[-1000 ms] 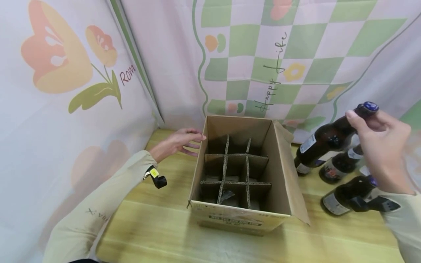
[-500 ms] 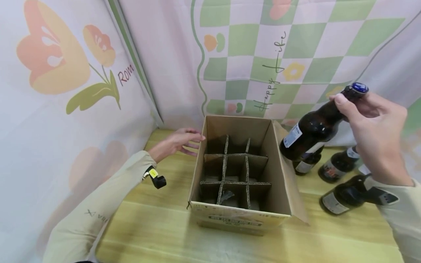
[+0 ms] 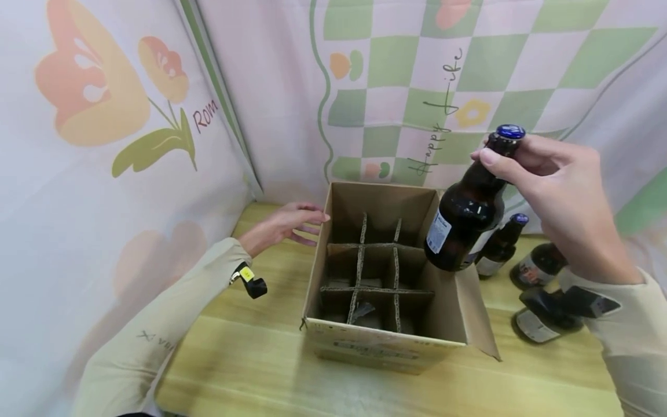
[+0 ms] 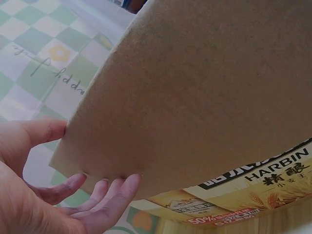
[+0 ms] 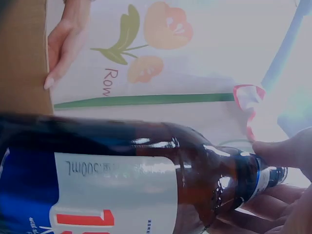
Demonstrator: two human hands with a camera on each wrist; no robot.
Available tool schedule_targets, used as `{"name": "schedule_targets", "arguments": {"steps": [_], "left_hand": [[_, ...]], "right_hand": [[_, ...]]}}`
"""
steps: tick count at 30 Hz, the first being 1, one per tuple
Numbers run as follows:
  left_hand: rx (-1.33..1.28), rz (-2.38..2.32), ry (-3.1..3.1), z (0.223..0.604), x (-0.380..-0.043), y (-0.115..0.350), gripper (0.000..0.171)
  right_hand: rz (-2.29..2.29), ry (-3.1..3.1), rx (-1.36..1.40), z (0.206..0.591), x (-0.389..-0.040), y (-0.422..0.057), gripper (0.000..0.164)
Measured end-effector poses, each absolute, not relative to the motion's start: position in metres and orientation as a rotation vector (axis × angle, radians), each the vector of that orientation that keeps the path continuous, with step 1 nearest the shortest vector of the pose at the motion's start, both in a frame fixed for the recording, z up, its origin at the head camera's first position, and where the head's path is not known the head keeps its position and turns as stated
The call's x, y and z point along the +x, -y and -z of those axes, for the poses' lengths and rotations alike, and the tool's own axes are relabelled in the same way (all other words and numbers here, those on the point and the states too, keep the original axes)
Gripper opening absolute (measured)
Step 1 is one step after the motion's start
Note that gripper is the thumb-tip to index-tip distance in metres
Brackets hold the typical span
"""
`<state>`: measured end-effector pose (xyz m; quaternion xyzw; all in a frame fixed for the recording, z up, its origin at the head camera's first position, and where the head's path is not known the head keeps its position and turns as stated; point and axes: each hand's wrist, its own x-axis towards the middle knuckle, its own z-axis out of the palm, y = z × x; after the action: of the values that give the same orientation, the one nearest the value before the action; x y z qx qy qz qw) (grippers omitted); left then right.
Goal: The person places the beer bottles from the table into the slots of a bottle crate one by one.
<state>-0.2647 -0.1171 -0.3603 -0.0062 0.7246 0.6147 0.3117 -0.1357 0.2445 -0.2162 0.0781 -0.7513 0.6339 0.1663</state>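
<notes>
My right hand [image 3: 568, 185] grips a brown glass beer bottle [image 3: 466, 214] by the neck, just below its blue cap. The bottle tilts slightly, its base over the right rim of a cardboard box [image 3: 365, 339]. In the right wrist view, the beer bottle [image 5: 117, 190] shows a grey and blue label. My left hand [image 3: 292, 223] touches the box's left side near the back corner. The left wrist view has that hand [image 4: 73, 195] with thumb and fingertips against the brown cardboard [image 4: 161, 87], fingers loosely extended.
Cardboard dividers [image 3: 359, 263] split the box inside into several cells. A flap [image 3: 476, 318] hangs outward on its right. Right of it on the wooden table [image 3: 234, 359] stand three more bottles: one behind [image 3: 492, 255], one with a red-marked label [image 3: 537, 266], one nearer [image 3: 537, 324].
My right hand has carried the bottle leftward and brought it more upright, from above the other bottles to the box's right rim. The left hand stays at the box.
</notes>
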Motion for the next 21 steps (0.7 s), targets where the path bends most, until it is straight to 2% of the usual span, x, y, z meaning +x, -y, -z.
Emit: {"name": "schedule_targets", "arguments": {"steps": [9,15,21], "left_hand": [[-0.018,-1.637,-1.908,0.358,-0.267,0.114,0.064],[-0.031,-1.643,-1.906,0.359,-0.266,0.113,0.065],[-0.014,-1.638,-1.909,0.364,-0.264,0.109,0.068]], "right_hand": [[-1.624,2.382,0.131,0.209,-0.156,-0.236,0.043],[-1.967,2.188,0.198,0.218,-0.179,-0.23,0.036],[-1.839,2.294,0.21,0.239,-0.197,-0.218,0.029]]}}
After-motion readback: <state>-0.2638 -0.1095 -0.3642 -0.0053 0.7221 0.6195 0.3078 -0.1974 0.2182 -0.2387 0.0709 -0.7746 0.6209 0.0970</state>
